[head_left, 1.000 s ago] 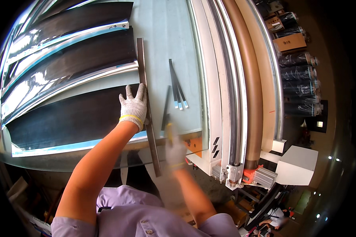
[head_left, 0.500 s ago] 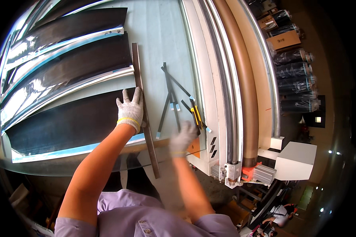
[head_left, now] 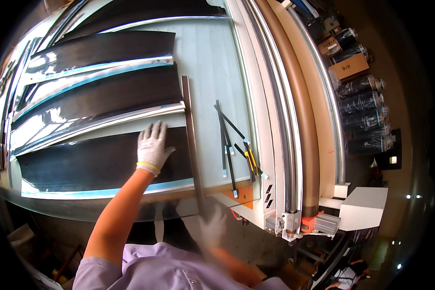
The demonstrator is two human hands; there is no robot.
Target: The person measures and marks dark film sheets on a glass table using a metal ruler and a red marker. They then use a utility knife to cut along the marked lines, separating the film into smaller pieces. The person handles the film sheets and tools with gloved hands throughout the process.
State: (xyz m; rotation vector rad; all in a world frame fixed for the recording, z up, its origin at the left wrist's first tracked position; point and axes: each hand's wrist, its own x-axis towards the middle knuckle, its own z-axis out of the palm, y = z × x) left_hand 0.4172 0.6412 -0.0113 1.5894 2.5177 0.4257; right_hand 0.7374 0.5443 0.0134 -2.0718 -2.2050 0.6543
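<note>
Head view: left hand point(head_left: 152, 149), gloved, palm down, fingers slightly spread on nearest black film sheet point(head_left: 92, 159).
Right hand: point(head_left: 213, 227) gloved, blurred near straightedge's lower end; can't tell if gripping.
Metal straightedge: point(head_left: 190, 121) along sheet's right end, lower end past the edge of the glass-topped bench point(head_left: 212, 58).
Straightedge risk: left hand is off it, so a bump or tug at the overhanging end could swing it out of line.
Film risk: sideways drag from the left palm could shift or crease the sheet, which looks thin.
Utility knife: point(head_left: 253, 163) yellow-and-black, among narrow black strips point(head_left: 231, 169); blade state unclear.
Knife risk: if blade is out, grabbing strips could nick a glove.
Strip risk: loose, crossed, near bench edge; a sleeve or hand sweep could scatter them.
</note>
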